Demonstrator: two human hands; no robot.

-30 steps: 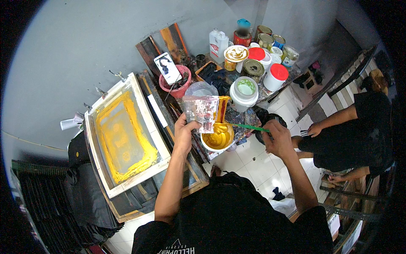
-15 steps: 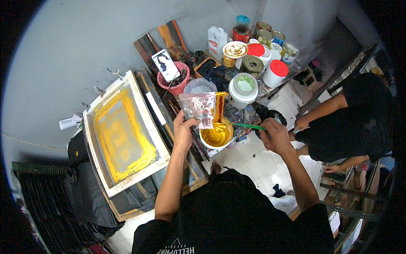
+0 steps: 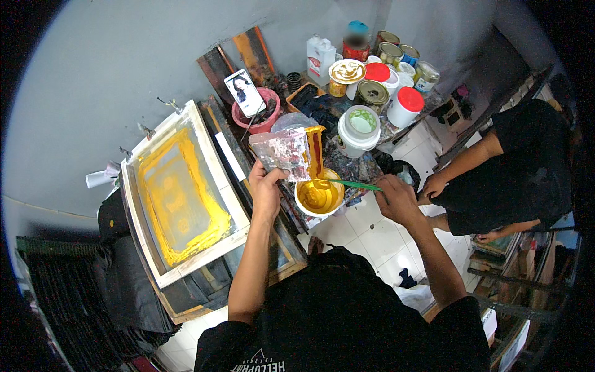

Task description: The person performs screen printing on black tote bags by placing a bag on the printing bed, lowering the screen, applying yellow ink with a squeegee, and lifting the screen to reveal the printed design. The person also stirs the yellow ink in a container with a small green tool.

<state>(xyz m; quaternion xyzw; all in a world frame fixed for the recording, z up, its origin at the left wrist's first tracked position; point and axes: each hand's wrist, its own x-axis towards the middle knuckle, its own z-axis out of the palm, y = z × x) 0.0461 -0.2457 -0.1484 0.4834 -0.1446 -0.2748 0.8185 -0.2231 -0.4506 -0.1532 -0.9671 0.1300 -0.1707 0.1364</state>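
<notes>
Up over the round white tub of yellow ink (image 3: 318, 196), the left hand (image 3: 266, 189) pinches a smeared, clear plastic container (image 3: 286, 152) by its lower edge and tips it, so a thick yellow-orange run slides off its right side straight down into the tub. The right hand (image 3: 396, 198) is closed around a thin green stick (image 3: 356, 184) whose far end dips into the ink, angled low so it can reach under the pour. The tub sits at the near edge of the paint-stained counter (image 3: 347, 167), close to the body. At the counter's left edge lies a white-framed printing screen coated in yellow (image 3: 180, 198), flat and within arm's reach. Lidded tubs and tins (image 3: 372, 74) crowd the far corner, out of the way. Another person in black (image 3: 514, 167) crouches to the right.
</notes>
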